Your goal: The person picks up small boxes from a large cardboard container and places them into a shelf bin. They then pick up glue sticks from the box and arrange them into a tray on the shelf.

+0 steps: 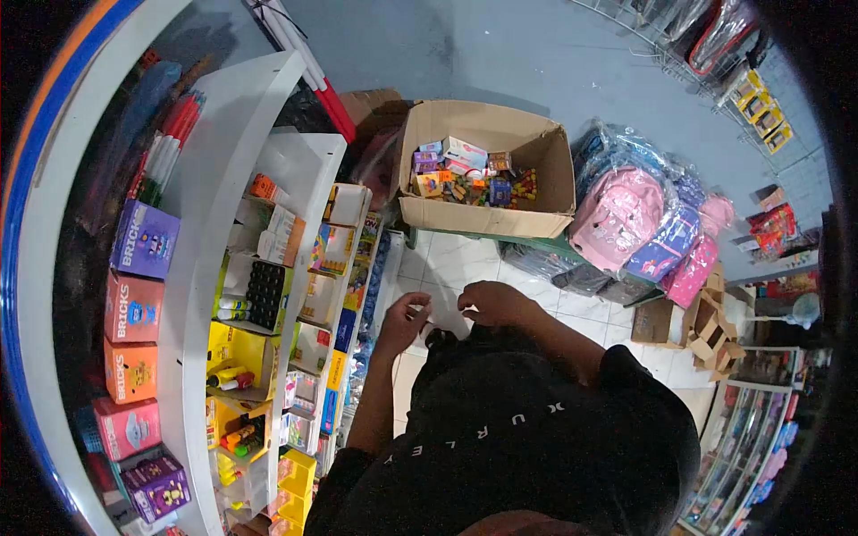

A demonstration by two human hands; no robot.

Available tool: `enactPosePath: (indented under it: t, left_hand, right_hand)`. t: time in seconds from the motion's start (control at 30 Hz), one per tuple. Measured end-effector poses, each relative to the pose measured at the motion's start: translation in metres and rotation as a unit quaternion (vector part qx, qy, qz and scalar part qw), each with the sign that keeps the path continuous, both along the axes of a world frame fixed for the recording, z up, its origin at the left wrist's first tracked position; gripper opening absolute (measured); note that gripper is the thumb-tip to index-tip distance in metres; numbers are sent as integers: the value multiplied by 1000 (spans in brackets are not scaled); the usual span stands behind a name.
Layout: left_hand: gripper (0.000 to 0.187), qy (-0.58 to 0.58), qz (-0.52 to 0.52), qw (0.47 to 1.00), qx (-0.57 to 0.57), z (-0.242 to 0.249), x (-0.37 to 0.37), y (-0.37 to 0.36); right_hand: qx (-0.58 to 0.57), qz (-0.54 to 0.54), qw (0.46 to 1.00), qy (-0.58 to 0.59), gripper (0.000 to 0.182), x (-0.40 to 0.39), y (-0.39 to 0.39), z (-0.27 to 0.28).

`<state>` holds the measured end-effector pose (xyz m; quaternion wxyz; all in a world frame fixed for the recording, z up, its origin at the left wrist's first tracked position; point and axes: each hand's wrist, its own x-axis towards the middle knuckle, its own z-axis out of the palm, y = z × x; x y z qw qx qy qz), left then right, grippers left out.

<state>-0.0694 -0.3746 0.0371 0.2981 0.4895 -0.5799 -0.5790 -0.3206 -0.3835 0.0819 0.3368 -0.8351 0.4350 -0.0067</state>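
Below the head camera, in front of the person's black shirt (527,429), both hands are hovering close together over the white tiled floor (465,259). The left hand (404,320) is curling loosely, its fingers bent and its fingertips (420,306) drawing toward each other as if pinching something small; what sits between them is too small and blurred to tell. The right hand (497,304) is lying just beside it, fingers folded inward and partly closed, with a pale sliver at its fingertips near the left hand; whether it is gripping that sliver cannot be told. The two hands are nearly touching at the fingertips, with only a narrow gap between them.

Beyond the hands, well apart from them, an open cardboard box (487,214) is sitting on the floor, holding small colourful packets. Beside it on the right, pink and purple backpacks (626,219) wrapped in clear plastic are leaning together. On the person's left, a white shelf unit (299,179) is running alongside, stocked with yellow boxes, markers and small cartons, and boxes marked BRICKS (136,308) are standing stacked along its outer side.
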Motion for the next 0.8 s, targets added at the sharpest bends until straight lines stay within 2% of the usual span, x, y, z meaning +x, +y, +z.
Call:
enactPosePath:
  t: [0.13, 0.27, 0.47, 0.5, 0.63, 0.73, 0.77, 0.8]
  left_hand:
    - [29, -26, 42, 999, 0, -11, 30, -10]
    - [30, -39, 75, 996, 21, -34, 48, -6]
    - [30, -64, 85, 994, 20, -27, 30, -16]
    - [31, -67, 85, 994, 23, -20, 22, -18]
    - [30, -98, 90, 991, 26, -8, -6, -29]
    - [30, -103, 112, 988, 31, -7, -25, -38]
    - [30, -96, 122, 987, 35, -7, -32, -41]
    - [29, -88, 133, 986, 38, -8, -41, -45]
  right_hand:
    - [16, -3, 1000, 7, 21, 9, -10, -2]
    - [39, 63, 997, 18, 22, 28, -18, -6]
    - [54, 116, 990, 52, 21, 44, -47, -17]
    - [23, 149, 988, 11, 21, 37, -56, -14]
    - [31, 164, 986, 5, 23, 16, -89, -27]
    - [21, 147, 985, -84, 24, -20, -131, -38]
    - [58, 115, 991, -39, 24, -31, -151, -37]
    - [48, 71, 996, -13, 20, -42, -172, -24]
